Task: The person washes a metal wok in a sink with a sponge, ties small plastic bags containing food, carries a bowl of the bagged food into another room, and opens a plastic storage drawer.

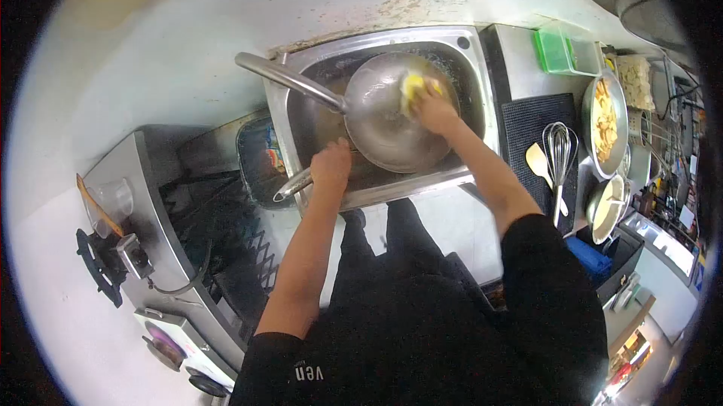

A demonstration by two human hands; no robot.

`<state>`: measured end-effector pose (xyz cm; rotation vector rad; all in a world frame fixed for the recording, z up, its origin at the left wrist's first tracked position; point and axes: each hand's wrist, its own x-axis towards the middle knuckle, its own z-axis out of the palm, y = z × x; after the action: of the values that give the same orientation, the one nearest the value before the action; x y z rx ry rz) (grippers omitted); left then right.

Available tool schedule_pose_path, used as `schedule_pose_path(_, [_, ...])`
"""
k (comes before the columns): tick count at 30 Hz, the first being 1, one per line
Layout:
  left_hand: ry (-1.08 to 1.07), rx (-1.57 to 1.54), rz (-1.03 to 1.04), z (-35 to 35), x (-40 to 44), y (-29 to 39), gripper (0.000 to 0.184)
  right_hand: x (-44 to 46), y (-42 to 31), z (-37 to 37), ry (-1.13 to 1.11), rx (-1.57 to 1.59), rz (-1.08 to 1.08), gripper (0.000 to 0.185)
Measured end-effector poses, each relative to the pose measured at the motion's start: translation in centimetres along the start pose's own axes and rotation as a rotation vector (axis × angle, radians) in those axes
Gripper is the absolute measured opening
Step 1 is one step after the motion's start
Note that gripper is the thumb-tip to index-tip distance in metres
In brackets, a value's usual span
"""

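Observation:
A round metal pan (388,135) rests in the steel sink (486,116), its inside facing up. Near the sink's left front edge, my left hand (331,165) is closed around the pan's metal handle (294,184). My right hand (434,107) presses a yellow sponge (413,88) against the upper right part of the pan; the sponge is slightly blurred. The faucet spout (290,80) reaches over the sink from the upper left and ends by the pan's rim.
Right of the sink, a whisk (559,154) and a pale spatula (538,161) lie on a black mat (520,116). Beyond are a pan of food (605,121) and a green container (553,52). A dark bin (256,169) stands left of the sink.

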<state>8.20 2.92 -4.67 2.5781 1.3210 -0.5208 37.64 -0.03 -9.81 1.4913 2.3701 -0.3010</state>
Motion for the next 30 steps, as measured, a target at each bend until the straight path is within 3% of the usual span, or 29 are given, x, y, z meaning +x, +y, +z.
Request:
schedule_pose_path(1, [-0.005,0.004,-0.01,0.0,0.1,-0.1,0.018,1.8,-1.4,0.3,0.004,0.005,-0.01,0.038])
schedule_pose_path(4, [-0.028,-0.012,0.021,-0.5,-0.2,0.0,0.01,3.4,-7.7,2.4,0.256,0.039,0.23,0.042])
schedule_pose_path(6, [-0.013,-0.057,0.027,-1.1,-0.2,0.0,0.011,0.4,-11.1,3.3,0.278,0.616,-0.005,0.039])
schedule_pose_path(7, [-0.01,-0.056,0.03,-1.0,-0.2,-0.1,0.011,-0.9,-9.7,3.6,0.28,0.615,-0.002,0.039])
schedule_pose_path(10, [-0.031,-0.004,0.018,0.1,0.3,0.1,0.012,-2.1,-3.5,3.9,0.036,0.688,0.312,0.04])
schedule_pose_path(12, [-0.02,-0.024,0.009,0.4,0.6,0.0,0.016,3.1,-2.3,0.9,-0.049,0.605,0.369,0.047])
schedule_pose_path(13, [-0.022,-0.02,0.005,0.1,0.5,0.0,0.016,4.2,-4.1,-0.1,-0.046,0.609,0.364,0.047])
schedule_pose_path(15, [-0.078,-0.039,0.013,-0.9,0.4,-0.1,0.011,4.2,-8.9,-2.0,-0.284,0.504,0.072,0.05])
schedule_pose_path(17, [-0.09,-0.047,0.025,-1.2,0.2,0.1,0.012,-1.0,-9.3,-2.0,-0.267,0.58,0.118,0.05])
schedule_pose_path(20, [-0.104,-0.062,0.021,-1.0,0.3,0.1,0.012,-3.4,-3.4,8.6,0.071,0.342,0.39,0.043])
schedule_pose_path(21, [-0.109,-0.066,0.014,-1.0,0.6,0.1,0.012,-2.0,-1.6,8.1,0.081,0.335,0.391,0.043])
schedule_pose_path(23, [-0.105,-0.052,0.001,-1.3,0.7,0.3,0.012,2.6,-0.2,5.5,0.474,-0.138,0.202,0.048])
schedule_pose_path(25, [-0.111,-0.034,-0.009,-1.6,1.1,0.2,0.013,9.0,-4.7,2.0,0.493,0.708,0.516,0.051])
schedule_pose_path(27, [-0.126,-0.065,0.04,-1.3,0.8,0.0,0.013,9.1,-10.1,-0.6,0.528,1.494,0.437,0.058])
schedule_pose_path(30, [-0.142,-0.078,0.027,-0.1,0.8,-0.5,0.018,3.2,-13.5,-3.8,0.227,1.258,0.318,0.059])
